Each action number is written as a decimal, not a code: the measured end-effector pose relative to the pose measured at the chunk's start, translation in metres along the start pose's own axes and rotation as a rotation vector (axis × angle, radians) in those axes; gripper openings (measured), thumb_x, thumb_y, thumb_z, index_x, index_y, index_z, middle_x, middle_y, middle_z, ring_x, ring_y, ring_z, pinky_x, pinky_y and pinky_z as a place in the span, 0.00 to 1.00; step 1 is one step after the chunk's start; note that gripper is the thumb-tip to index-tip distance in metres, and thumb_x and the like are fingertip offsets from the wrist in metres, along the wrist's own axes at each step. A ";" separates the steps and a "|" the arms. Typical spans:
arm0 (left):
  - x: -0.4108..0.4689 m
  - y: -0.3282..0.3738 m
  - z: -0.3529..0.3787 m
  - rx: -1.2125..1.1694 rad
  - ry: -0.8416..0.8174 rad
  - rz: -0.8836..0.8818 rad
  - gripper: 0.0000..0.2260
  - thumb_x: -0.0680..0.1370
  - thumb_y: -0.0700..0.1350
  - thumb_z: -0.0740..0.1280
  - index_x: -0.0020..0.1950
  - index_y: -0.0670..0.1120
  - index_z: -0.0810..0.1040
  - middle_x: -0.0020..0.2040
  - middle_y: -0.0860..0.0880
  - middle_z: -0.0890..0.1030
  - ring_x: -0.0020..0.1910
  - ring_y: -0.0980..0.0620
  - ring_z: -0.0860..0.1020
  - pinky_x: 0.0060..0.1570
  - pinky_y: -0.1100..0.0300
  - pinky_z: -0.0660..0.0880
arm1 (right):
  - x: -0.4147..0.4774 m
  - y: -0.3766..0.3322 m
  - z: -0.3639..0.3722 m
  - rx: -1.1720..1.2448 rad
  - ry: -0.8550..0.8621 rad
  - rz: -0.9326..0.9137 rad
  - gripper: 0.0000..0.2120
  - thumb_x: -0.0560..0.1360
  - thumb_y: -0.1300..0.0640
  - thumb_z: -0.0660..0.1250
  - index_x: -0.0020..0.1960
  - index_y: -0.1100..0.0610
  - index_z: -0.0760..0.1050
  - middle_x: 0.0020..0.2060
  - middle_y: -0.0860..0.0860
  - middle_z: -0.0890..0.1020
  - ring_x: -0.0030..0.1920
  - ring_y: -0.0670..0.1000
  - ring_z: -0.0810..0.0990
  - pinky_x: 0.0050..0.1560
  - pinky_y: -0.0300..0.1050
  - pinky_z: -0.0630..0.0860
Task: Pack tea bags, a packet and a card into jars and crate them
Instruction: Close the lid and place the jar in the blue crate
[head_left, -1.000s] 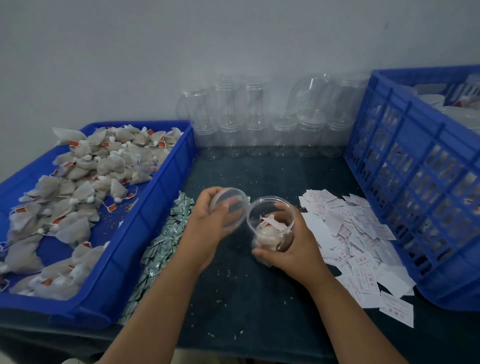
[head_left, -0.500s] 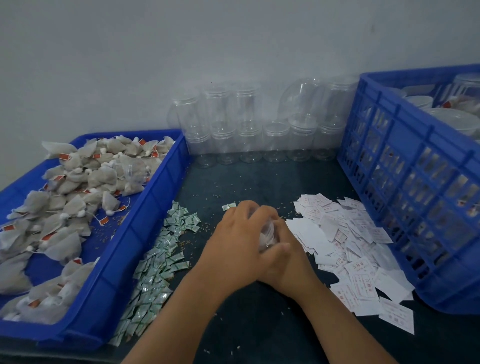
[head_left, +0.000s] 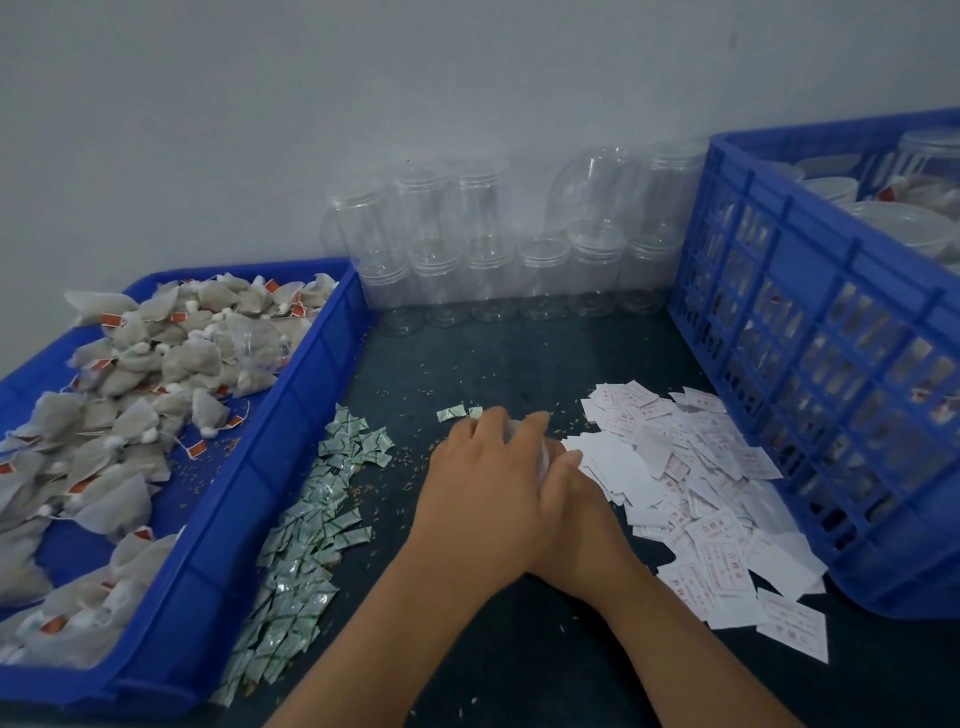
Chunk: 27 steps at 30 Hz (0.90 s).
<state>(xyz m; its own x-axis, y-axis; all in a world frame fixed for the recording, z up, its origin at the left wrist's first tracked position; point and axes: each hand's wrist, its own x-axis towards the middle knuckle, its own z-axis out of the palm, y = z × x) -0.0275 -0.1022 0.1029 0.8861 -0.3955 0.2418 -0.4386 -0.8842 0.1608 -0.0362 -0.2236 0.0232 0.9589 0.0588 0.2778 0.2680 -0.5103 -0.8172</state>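
Note:
Both my hands meet over one clear jar (head_left: 543, 457) in the middle of the dark table. My left hand (head_left: 488, 483) lies on top, pressing its lid, and hides most of the jar. My right hand (head_left: 582, 514) grips the jar's side from below and behind. Only a sliver of clear plastic shows between the fingers. Tea bags (head_left: 130, 395) fill the blue tray (head_left: 270, 467) at the left. Green packets (head_left: 306, 540) lie in a strip beside the tray. White cards (head_left: 691, 483) are heaped to the right of my hands.
Empty clear jars (head_left: 493, 249) are stacked in two rows against the back wall. A tall blue crate (head_left: 831, 374) at the right holds lidded jars. One empty jar (head_left: 260, 345) lies among the tea bags. Loose grains are scattered over the table.
A second ago my left hand held the lid apart beside the open jar in my right hand. It then brought the lid down on the jar, and both hands stay clasped there.

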 end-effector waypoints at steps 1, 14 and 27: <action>0.001 -0.005 -0.002 -0.043 -0.005 0.055 0.27 0.83 0.65 0.49 0.76 0.57 0.71 0.67 0.51 0.75 0.64 0.48 0.73 0.66 0.51 0.70 | 0.000 0.002 -0.001 -0.001 -0.013 0.005 0.19 0.69 0.39 0.67 0.57 0.27 0.64 0.53 0.26 0.79 0.53 0.30 0.80 0.46 0.25 0.74; -0.005 -0.033 -0.015 -0.371 -0.132 -0.008 0.35 0.76 0.68 0.63 0.81 0.60 0.61 0.77 0.63 0.63 0.77 0.58 0.61 0.71 0.61 0.62 | -0.001 0.004 0.000 0.240 -0.030 0.043 0.40 0.68 0.54 0.81 0.76 0.40 0.71 0.66 0.42 0.84 0.64 0.47 0.85 0.60 0.52 0.84; 0.006 -0.029 -0.012 -0.583 0.014 0.123 0.17 0.70 0.53 0.74 0.59 0.59 0.84 0.56 0.61 0.80 0.58 0.59 0.79 0.57 0.68 0.74 | 0.000 0.014 -0.005 0.253 -0.030 0.048 0.34 0.64 0.55 0.81 0.69 0.49 0.75 0.56 0.49 0.87 0.55 0.54 0.88 0.52 0.58 0.86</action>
<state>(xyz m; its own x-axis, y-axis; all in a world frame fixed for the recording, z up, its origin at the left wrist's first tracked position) -0.0108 -0.0760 0.1113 0.8232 -0.4797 0.3037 -0.5514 -0.5480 0.6290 -0.0331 -0.2346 0.0141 0.9723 0.0672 0.2237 0.2336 -0.2827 -0.9303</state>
